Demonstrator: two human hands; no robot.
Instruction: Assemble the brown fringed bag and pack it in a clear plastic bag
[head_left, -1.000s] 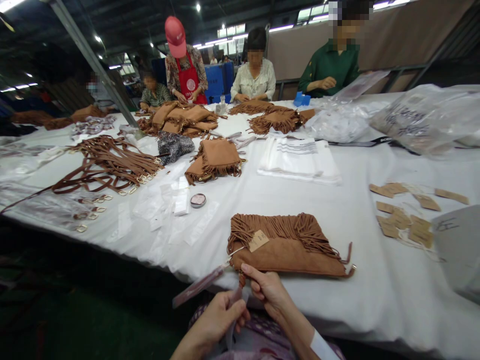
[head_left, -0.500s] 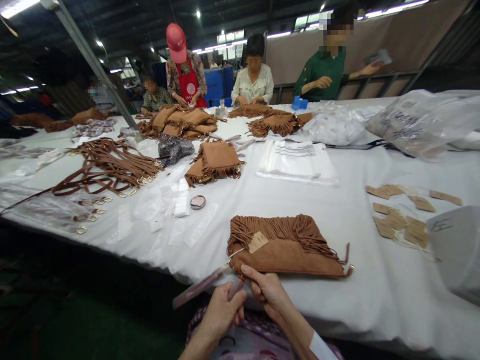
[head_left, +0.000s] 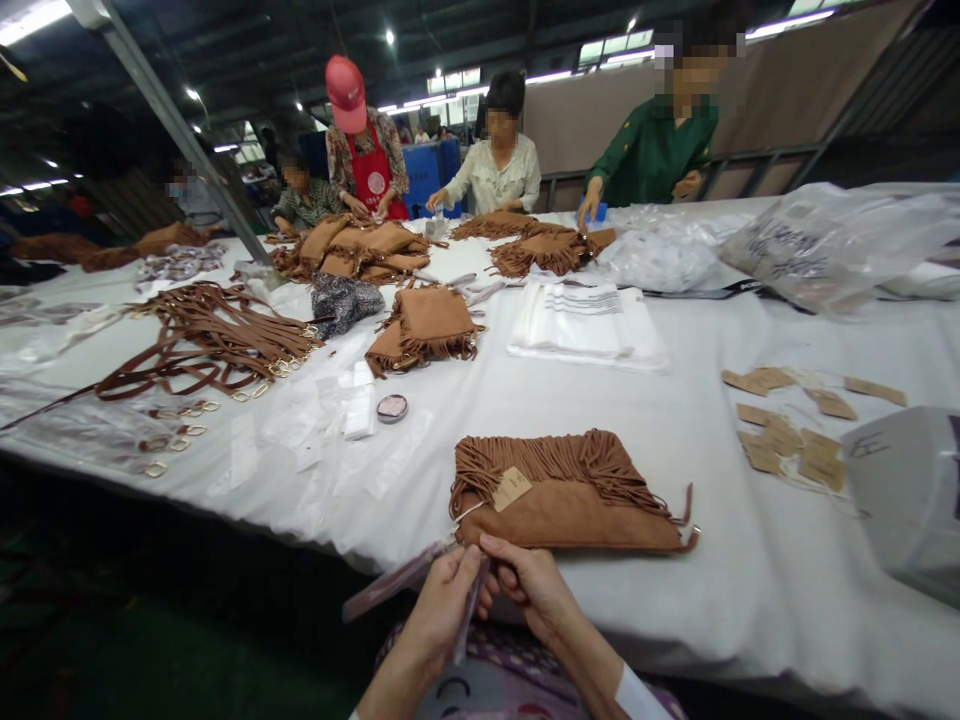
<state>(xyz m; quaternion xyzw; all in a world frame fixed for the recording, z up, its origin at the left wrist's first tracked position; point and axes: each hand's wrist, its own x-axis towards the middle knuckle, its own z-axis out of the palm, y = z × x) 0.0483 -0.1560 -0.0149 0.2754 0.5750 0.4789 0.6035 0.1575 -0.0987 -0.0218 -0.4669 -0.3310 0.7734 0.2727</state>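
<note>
A brown suede fringed bag (head_left: 577, 510) lies at the near edge of the white table (head_left: 720, 560), with a paper tag (head_left: 512, 488) on its fringe. My left hand (head_left: 442, 605) pinches a narrow clear plastic sleeve (head_left: 469, 608) just below the bag's left corner. Another slim sleeve (head_left: 390, 585) sticks out to the left on a white string. My right hand (head_left: 536, 590) holds the bag's lower left corner, thumb on the suede edge. Both hands touch each other at that corner.
Brown straps with metal rings (head_left: 217, 345) and clear plastic sleeves (head_left: 300, 420) lie at the left. Another fringed bag (head_left: 424, 325), a small round tin (head_left: 392, 408), folded white bags (head_left: 589, 320) and loose paper tags (head_left: 787, 430) lie further out. Several people work at the far edge.
My left hand has risen from my lap to the bag's corner, bringing the plastic sleeve up beside my right hand. The bag stays in place.
</note>
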